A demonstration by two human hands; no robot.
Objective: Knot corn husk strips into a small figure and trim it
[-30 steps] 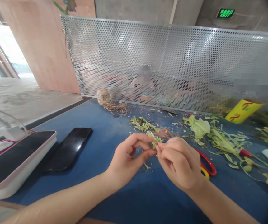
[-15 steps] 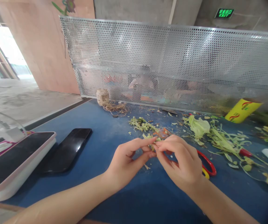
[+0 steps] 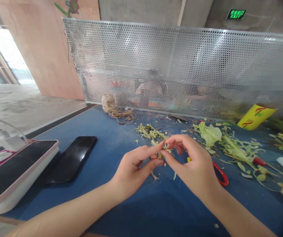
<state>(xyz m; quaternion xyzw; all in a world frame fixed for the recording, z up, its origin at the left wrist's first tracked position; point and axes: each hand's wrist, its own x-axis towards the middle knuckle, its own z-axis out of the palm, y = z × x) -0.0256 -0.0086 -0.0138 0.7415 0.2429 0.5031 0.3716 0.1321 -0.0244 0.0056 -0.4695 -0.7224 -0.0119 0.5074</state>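
Note:
Over the blue table, my left hand (image 3: pixel 131 169) is closed, its thumb and index finger pinching a small pale yellow-green plant piece (image 3: pixel 159 154). The fingertips of my right hand (image 3: pixel 194 164) meet it from the other side, thumb and index finger closed on the same piece. Fingers hide most of it, so I cannot tell its exact form. Just beyond them lies a small heap of thin green plant bits (image 3: pixel 151 131). Partly covered by my right hand is a looped tool handle (image 3: pixel 221 174), red with some yellow.
A phone (image 3: pixel 74 158) and a white-sided case (image 3: pixel 25 177) lie at left. Further back are a twine ball (image 3: pixel 108 102) and loose twine (image 3: pixel 123 116). Leafy scraps (image 3: pixel 210 135) and a yellow tube (image 3: pixel 257 117) are at right. Behind a perforated metal screen (image 3: pixel 168 49) sits a person.
My right hand has shifted and turned, its fingers lifting and spreading a little more. More of the plant bits show beneath it, less of the yellow handle. My left hand stays nearly still.

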